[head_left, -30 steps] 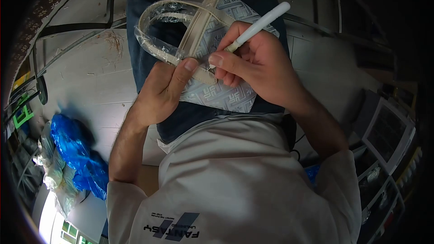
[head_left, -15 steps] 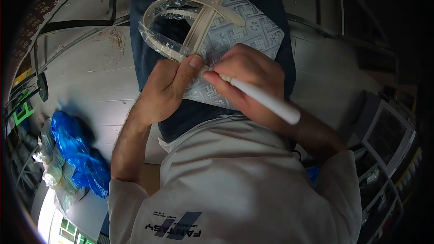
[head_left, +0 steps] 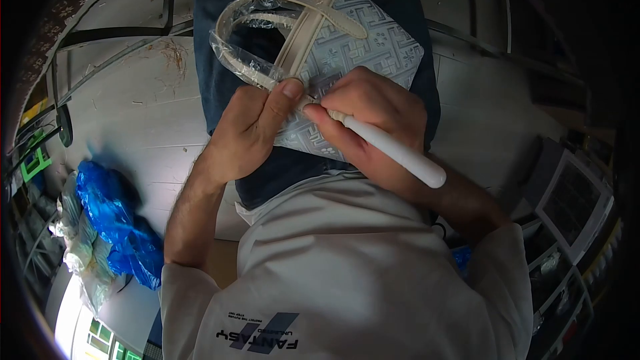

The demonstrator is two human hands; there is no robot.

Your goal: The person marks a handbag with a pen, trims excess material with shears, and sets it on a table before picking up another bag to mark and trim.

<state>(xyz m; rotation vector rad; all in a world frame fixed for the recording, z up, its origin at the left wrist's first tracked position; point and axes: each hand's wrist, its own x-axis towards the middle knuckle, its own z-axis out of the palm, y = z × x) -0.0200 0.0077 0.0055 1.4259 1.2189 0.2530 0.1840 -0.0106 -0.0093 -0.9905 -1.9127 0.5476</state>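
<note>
A handbag (head_left: 363, 47) with a pale grey geometric and floral pattern lies tilted across my lap. Its cream strap handles (head_left: 230, 17) loop to the left, partly wrapped in clear plastic film. My left hand (head_left: 248, 123) is closed on the base of the nearer strap, thumb on top. In my right hand (head_left: 377, 113) is a tool with a thick white handle (head_left: 400, 151). Its working end meets the strap base beside my left thumb; the tip is too small and covered to make out.
Blue plastic bags (head_left: 117, 217) and whitish ones (head_left: 79, 247) lie at the left. Dark metal frame bars (head_left: 113, 35) cross the upper left. Brown fibre scraps (head_left: 175, 57) are on the tiled floor. A grey-framed panel (head_left: 573, 197) and shelving stand at the right.
The bag and both hands have shifted very slightly right in view. The tool's handle has shifted slightly right and down. Both grips look the same.
</note>
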